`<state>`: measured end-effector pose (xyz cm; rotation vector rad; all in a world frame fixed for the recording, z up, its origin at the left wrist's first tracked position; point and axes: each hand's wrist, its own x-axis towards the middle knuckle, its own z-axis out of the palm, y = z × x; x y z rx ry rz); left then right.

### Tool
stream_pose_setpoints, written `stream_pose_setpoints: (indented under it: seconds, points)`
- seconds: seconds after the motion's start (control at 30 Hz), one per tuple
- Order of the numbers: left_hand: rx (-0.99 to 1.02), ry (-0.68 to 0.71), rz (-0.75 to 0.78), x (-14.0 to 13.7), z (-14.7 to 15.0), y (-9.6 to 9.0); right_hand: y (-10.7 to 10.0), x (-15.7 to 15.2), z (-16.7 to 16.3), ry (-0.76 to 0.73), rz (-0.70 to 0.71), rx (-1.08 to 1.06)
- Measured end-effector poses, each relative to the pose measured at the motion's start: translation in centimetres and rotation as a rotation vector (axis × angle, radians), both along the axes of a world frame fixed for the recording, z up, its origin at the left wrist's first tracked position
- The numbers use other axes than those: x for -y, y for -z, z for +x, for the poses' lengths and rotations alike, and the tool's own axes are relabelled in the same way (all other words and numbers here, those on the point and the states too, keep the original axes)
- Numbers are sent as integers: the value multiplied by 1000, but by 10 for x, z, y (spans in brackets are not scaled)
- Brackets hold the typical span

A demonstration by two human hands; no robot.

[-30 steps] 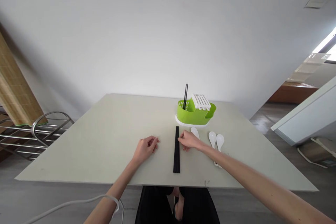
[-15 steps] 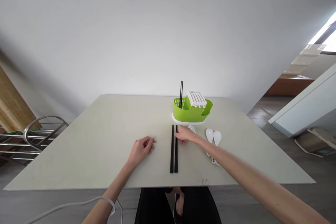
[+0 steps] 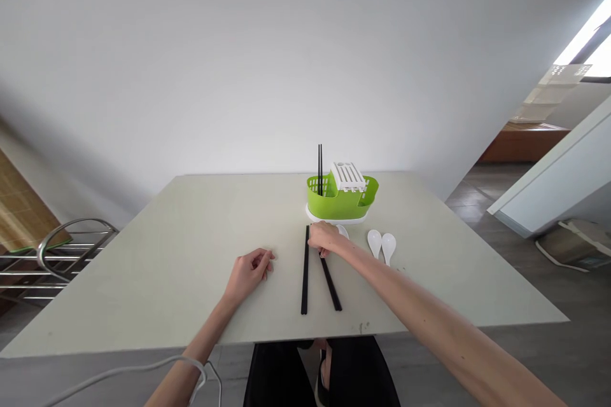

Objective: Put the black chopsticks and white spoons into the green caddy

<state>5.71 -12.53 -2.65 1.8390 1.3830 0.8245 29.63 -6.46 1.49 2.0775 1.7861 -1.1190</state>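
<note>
Black chopsticks (image 3: 330,283) slant across the pale tabletop (image 3: 214,222) a little right of the lower centre of the frame, their upper ends hidden under the right hand (image 3: 324,237). That hand's grip looks pressed together, pinching the sticks close to their far ends, though the knuckles cover the exact contact. A second pair of chopsticks (image 3: 305,270) lies just to their left in the frame, running nearly straight up and down.

Left of these, the left hand (image 3: 251,273) rests with its fingers loosely curled and nothing visible in it; whether its fingertips meet, I cannot tell.

Such sticks should be light and stiff, unlikely to break, but thin and perhaps slick enough to roll or fan apart. Thumb and fingers are best closed around both at once, somewhat inward from the ends, so that neither slips or swings.

Above the right hand in the frame stands a green holder (image 3: 338,206), with upright chopsticks (image 3: 321,168) in its left section. Two white spoons (image 3: 375,241) lie right of the hand, and another spoon (image 3: 342,231) shows partly behind it.
</note>
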Motion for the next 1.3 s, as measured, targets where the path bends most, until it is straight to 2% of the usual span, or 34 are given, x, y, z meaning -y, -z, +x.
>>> stream_pose_setpoints:
  seconds: [0.2, 0.33, 0.4, 0.5, 0.67, 0.73, 0.8, 0.93, 1.07, 1.3]
  points:
    - [8, 0, -28, 0, -1, -1, -30, 1, 20, -6, -6, -12]
    - [14, 12, -69, -4, 0, -3, -57, 10, 37, -68, 21, -108]
    - [-13, 56, -93, -6, 4, -10, -72, 17, 44, -114, 51, -181]
    - [20, 130, -111, -8, 17, -34, -92, 31, 49, -188, 96, -316]
    - [214, 179, -104, -2, 58, -92, -115, 52, 49, -275, 119, -528]
    - [263, 170, -125, 1, 71, -108, -120, 58, 49, -282, 121, -605]
    - [307, 131, -151, 4, 78, -115, -123, 64, 50, -272, 128, -653]
    - [347, 74, -212, 6, 82, -117, -123, 70, 54, -248, 133, -682]
    - [369, 116, -258, 5, 84, -121, -121, 73, 54, -260, 134, -724]
    - [503, 63, -261, 7, 87, -133, -120, 78, 50, -201, 208, -794]
